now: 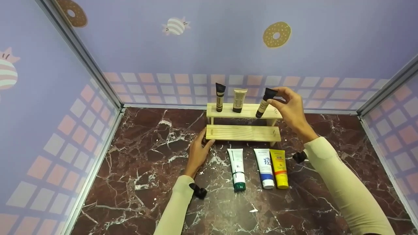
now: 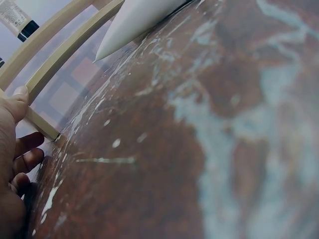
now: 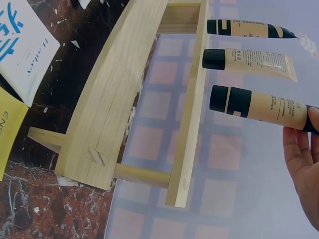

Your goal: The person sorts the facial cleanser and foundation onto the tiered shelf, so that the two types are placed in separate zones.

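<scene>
A two-tier wooden rack [image 1: 243, 133] stands on the marbled surface by the back wall. My right hand [image 1: 290, 109] pinches the dark crimped end of a beige-and-black tube [image 1: 264, 103]. That tube tilts, cap down, and in the right wrist view a narrow gap shows between its cap and the upper shelf [image 3: 187, 149]. Two more tubes stand caps down on this shelf: a black-and-beige one [image 1: 219, 98] at the left and a beige one [image 1: 239, 99] beside it. My left hand [image 1: 198, 153] holds the lower shelf's left end, thumb at the front edge.
In front of the rack lie a white tube with a green cap [image 1: 237, 168], a white-and-blue tube [image 1: 264, 168] and a yellow tube [image 1: 279, 168], the last two side by side. Patterned walls [image 1: 209, 49] enclose the marbled surface [image 1: 137, 182] at the back and sides.
</scene>
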A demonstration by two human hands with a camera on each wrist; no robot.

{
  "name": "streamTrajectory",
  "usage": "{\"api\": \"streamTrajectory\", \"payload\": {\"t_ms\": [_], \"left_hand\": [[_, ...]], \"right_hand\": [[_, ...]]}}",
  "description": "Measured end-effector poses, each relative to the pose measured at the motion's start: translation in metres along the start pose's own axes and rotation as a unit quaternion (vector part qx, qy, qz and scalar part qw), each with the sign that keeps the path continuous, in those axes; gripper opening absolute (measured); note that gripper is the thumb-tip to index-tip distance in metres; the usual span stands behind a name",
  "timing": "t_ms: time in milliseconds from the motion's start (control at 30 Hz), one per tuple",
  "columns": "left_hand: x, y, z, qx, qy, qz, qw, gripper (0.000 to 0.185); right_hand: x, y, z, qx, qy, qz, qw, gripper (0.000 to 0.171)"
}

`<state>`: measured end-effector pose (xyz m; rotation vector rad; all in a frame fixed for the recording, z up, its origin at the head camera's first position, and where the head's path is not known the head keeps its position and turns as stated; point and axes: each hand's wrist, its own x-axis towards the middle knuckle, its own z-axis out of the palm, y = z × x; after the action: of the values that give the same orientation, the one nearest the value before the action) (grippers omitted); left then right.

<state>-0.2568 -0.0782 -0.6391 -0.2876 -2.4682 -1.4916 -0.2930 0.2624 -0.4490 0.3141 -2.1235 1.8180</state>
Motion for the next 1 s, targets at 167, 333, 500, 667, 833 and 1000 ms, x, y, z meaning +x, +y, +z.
{"api": "streamTrajectory", "payload": {"t_ms": [167,333,500,667,833,1000], "left_hand": [[-0.001,0.001,0.0,0.002,0.0,-0.008,1.0,0.068],[-0.002,0.001,0.001,-0.008,-0.001,-0.014,0.9999,0.068],[-0.002,0.002,0.0,-0.001,0.006,-0.014,0.9999,0.067],[-0.002,0.004,0.0,0.003,0.007,-0.02,0.9998,0.068],[-0.002,0.003,0.001,0.003,0.004,-0.022,0.9998,0.068],[-0.002,0.002,0.0,0.004,0.007,-0.01,0.9999,0.067]], "right_hand": [[0.009,0.003,0.004,-0.012,-0.006,-0.007,1.0,0.034],[0.017,0.008,0.007,-0.014,-0.015,-0.006,1.0,0.034],[0.022,0.013,0.008,-0.03,-0.027,0.006,0.999,0.035],[0.025,0.014,0.009,-0.041,-0.037,0.022,0.998,0.037],[0.028,0.014,0.009,-0.051,-0.05,0.023,0.997,0.037],[0.03,0.016,0.01,-0.054,-0.055,0.015,0.997,0.036]]}}
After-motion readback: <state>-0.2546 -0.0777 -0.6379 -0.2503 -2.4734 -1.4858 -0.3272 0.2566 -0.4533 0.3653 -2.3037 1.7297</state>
